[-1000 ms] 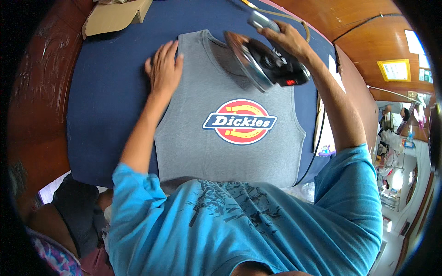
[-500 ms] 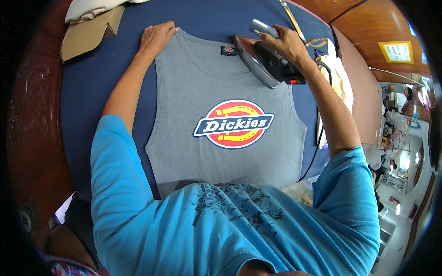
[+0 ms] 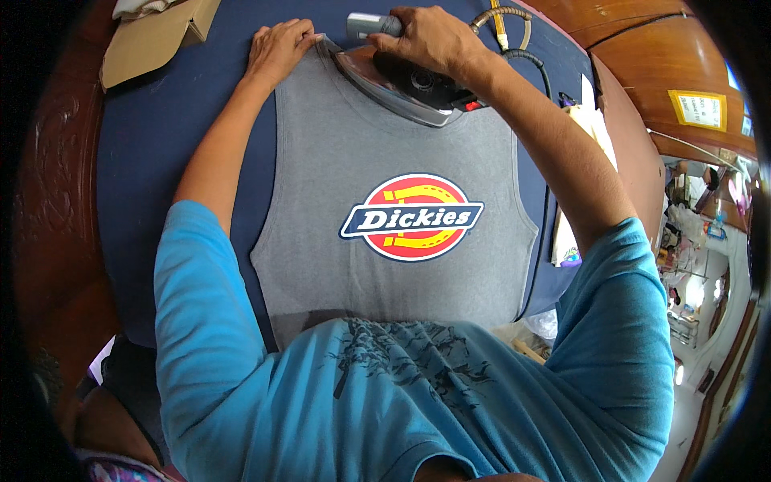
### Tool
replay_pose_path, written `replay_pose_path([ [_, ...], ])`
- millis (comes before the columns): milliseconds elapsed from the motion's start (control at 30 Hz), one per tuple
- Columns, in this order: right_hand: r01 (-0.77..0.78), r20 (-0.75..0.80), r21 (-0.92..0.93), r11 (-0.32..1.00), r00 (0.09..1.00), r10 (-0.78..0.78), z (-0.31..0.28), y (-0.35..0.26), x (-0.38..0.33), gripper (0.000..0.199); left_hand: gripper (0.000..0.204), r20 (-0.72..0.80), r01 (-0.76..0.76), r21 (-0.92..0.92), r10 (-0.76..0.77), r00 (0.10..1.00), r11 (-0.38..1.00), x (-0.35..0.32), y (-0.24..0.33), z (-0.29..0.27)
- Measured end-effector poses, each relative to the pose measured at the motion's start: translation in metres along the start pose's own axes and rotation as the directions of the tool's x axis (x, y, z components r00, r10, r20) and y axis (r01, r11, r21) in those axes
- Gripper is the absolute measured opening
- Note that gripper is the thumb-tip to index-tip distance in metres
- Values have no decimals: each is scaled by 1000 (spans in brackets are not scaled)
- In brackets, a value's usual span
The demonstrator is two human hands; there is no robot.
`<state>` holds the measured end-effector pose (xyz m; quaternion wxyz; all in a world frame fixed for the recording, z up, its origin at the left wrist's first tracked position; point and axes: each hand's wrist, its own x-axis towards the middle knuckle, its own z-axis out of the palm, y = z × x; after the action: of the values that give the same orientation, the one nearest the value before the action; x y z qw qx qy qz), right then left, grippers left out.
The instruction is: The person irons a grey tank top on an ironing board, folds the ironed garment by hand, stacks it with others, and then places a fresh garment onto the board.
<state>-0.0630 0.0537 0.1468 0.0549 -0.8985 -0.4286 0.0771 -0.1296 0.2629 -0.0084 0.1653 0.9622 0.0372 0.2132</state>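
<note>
A grey sleeveless shirt lies spread out, with a red, yellow and navy printed emblem on its chest. My left hand is at the far left shoulder strap, its fingertips closed on the strap's end. Gripped by its handle in my right hand is a clothes iron, dark-bodied with a metal soleplate. The iron rests across the neckline, its tip close to the left strap, covering the collar label and part of the right shoulder. A small red light glows at its rear.
Dark blue cloth covers the ironing surface. A cardboard box stands at the far left. The iron's cord trails on the right, near a pale folded cloth. Carved wood borders the left side.
My right hand has slid the iron leftward along the neckline, toward the left strap, and the collar label has become covered. My left hand has stayed at the strap, shifting only slightly.
</note>
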Motion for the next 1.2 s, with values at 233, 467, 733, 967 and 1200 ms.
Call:
replay_pose_path([
  [233, 55, -40, 64, 996, 998, -52, 4, 2, -2, 40, 28, 23, 35, 7, -35, 999, 999, 2, -4, 2],
  [467, 9, -16, 144, 990, 1000, -7, -6, 23, -12, 43, 27, 34, 20, -45, -19, 999, 999, 1, -5, -1],
  [733, 237, 217, -45, 970, 950, -222, 9, 81, -110, 55, 31, 38, 39, -52, -37, 999, 998, 3, -5, 2],
  [967, 289, 112, -48, 956, 953, -282, 18, 74, -114, 52, 31, 40, 34, -33, -33, 999, 999, 4, -4, 4],
  [1200, 332, 157, -108, 937, 936, -314, 25, 30, -96, 52, 32, 55, 24, -38, -22, 998, 999, 4, -8, 5],
])
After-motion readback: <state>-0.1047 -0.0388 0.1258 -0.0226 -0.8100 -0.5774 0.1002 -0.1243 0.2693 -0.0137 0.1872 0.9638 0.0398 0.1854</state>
